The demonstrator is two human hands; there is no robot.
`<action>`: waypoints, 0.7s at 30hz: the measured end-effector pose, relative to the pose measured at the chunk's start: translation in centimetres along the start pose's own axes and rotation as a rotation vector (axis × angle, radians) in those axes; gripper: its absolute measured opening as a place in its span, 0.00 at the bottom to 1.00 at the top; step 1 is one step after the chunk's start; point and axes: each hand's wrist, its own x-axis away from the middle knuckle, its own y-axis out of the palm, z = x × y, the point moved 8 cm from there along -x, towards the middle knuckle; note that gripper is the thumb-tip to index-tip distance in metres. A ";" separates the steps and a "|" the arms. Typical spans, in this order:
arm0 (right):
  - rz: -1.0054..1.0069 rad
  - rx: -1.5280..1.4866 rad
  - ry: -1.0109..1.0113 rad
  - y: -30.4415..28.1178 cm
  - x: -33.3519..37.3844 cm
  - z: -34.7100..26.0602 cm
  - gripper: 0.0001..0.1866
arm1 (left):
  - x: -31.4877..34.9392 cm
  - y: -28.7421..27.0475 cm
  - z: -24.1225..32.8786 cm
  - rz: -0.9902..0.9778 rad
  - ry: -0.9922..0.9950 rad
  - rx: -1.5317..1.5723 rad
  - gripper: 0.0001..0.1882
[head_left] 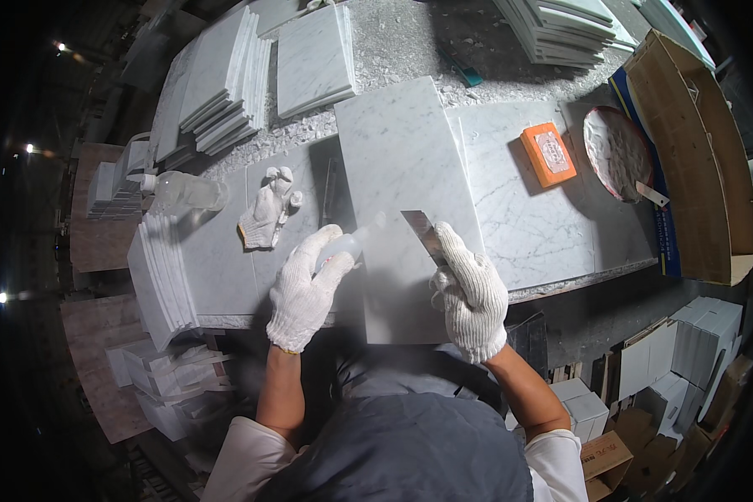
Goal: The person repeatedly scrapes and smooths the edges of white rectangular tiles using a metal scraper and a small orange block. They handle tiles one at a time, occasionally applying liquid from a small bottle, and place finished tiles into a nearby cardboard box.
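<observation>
A long rectangular slab of grey-white marble (397,159) lies in front of me, its near end reaching past the table's front edge toward my body. My left hand (308,284), in a white knit glove, is curled around a small translucent bottle-like thing (343,247) over the slab's left side; its outline is blurred. My right hand (472,297), gloved the same way, grips a flat metal scraper (421,234), its blade pointing up and left above the slab. The scraper's handle is mostly hidden in the fingers.
An empty glove (269,209) and a clear plastic bottle (191,192) lie at left. Marble tiles are stacked far left (217,79) and far right (556,29). An orange box (549,155), a round pan of pale paste (615,151) and a cardboard box (686,159) stand at right.
</observation>
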 end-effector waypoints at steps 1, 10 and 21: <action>0.000 -0.009 -0.002 0.0 0.0 0.0 0.34 | 0.0 -0.1 0.0 0.014 -0.005 -0.030 0.25; -0.004 -0.003 0.004 0.0 0.0 -0.3 0.34 | 0.0 -0.1 0.1 0.005 0.016 -0.004 0.24; -0.009 0.020 0.030 0.0 0.1 0.1 0.32 | -0.1 0.0 0.1 -0.002 0.013 -0.027 0.25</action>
